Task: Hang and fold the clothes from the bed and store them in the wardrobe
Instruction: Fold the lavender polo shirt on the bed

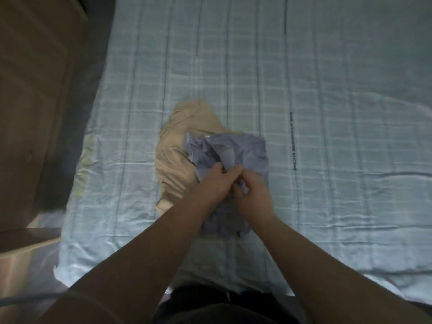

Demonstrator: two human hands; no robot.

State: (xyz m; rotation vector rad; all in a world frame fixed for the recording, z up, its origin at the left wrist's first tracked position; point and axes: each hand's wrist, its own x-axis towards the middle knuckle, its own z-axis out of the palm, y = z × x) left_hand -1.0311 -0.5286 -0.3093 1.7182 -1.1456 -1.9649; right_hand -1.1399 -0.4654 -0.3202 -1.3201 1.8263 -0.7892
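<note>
A crumpled pale blue shirt (243,153) lies on the bed (327,113), partly on top of a bunched beige garment (177,157). My left hand (216,184) and my right hand (253,191) meet over the near part of the blue shirt. Both hands have their fingers curled into its cloth and pinch it between them. The shirt's lower part is hidden under my hands and wrists.
The bed is covered with a light blue checked sheet that spreads far to the right and back. A brown wooden piece of furniture (35,101) stands along the bed's left side, with a dark gap between them. The bed's near edge is at my body.
</note>
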